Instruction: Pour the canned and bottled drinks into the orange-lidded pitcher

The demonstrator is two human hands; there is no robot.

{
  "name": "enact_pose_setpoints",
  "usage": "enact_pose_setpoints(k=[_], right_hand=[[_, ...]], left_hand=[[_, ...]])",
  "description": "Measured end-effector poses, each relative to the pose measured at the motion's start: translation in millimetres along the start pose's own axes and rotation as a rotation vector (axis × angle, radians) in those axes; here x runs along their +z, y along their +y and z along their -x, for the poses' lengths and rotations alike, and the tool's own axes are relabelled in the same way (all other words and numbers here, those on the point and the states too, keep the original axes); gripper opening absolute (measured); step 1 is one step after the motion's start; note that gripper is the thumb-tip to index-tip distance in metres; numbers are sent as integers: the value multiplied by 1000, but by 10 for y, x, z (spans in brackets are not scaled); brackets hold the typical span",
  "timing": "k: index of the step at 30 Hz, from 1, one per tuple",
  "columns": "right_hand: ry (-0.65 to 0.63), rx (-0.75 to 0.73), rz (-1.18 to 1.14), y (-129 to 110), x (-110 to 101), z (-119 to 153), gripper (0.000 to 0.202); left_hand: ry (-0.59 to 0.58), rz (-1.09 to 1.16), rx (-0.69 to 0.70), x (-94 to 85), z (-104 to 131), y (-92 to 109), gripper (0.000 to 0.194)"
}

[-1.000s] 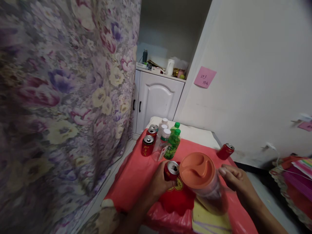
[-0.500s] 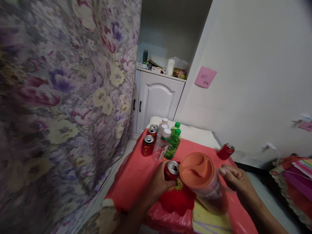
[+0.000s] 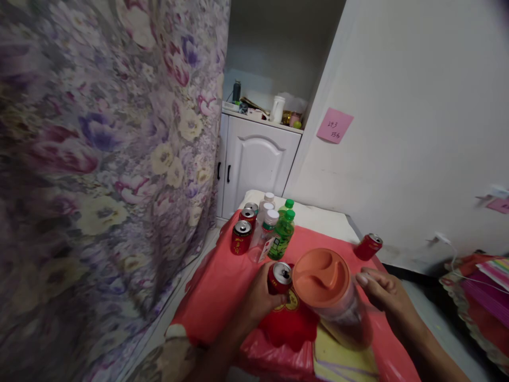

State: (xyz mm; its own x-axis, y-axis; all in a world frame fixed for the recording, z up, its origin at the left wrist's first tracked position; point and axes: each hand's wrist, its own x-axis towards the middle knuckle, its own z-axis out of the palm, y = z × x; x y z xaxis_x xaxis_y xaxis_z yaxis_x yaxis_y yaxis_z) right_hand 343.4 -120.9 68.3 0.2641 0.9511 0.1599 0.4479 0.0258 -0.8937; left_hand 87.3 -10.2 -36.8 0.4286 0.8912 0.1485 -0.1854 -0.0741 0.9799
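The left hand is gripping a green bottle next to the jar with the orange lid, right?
Not quite. The head view shows the left hand gripping a red can, not a green bottle, next to the jar with the orange lid.

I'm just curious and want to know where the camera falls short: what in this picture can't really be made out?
- Pink note on the wall: writing too small to read.
- Jar with the orange lid: contents blurred, lid covers the top.
- Red can: its label is hidden by the left hand.
- Right hand: whether it touches the jar is unclear.
- Clutter on the white cabinet: too far and small.
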Motion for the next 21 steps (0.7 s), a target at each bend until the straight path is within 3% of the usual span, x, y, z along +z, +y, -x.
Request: enact_pose_setpoints(k=[5, 21], right_hand=[[9, 4, -4, -82, 27, 26, 59], [4, -13, 12, -5, 12, -9, 60]], left_hand=[[0, -5, 3, -3, 4, 3, 68], [-13, 1, 5, 7, 9, 46, 67]])
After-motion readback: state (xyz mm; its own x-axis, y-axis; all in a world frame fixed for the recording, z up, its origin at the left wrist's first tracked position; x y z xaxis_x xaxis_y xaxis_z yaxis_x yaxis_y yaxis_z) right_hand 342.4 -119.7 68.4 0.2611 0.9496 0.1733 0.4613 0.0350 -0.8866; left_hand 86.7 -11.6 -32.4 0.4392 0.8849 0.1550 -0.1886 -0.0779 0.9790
